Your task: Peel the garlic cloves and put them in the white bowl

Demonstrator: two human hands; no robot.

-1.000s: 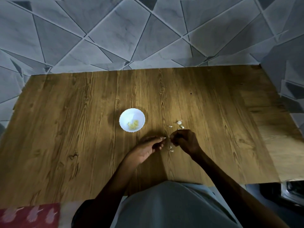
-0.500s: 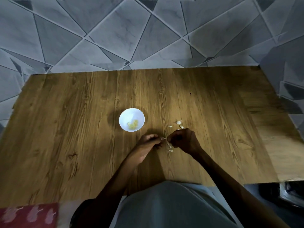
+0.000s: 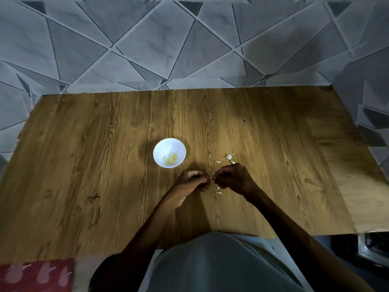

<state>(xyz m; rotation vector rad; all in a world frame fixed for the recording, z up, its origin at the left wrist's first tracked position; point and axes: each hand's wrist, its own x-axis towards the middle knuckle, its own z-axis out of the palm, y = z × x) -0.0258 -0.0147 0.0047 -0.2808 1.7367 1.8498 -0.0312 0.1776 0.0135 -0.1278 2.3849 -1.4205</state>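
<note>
Left hand [image 3: 190, 183] and right hand [image 3: 234, 178] just right of the white bowl [image 3: 166, 146], fingers [image 3: 196, 175] curled, pinching one garlic clove [image 3: 210, 178] between them, peeled cloves [image 3: 171, 159] inside the bowl, skin scraps [image 3: 229, 157] on the counter [image 3: 84, 165] right of the bowl

wooden-grain table top [image 3: 105, 165], dim light with a brighter patch at centre; grey marbled wall tiles [image 3: 147, 45] in triangles behind; red patterned cloth [image 3: 35, 275] at lower left

Wood-grain table [image 3: 84, 165], grey triangle-patterned wall [image 3: 147, 45] behind it, red patterned cloth [image 3: 35, 275] at the near left corner
</note>
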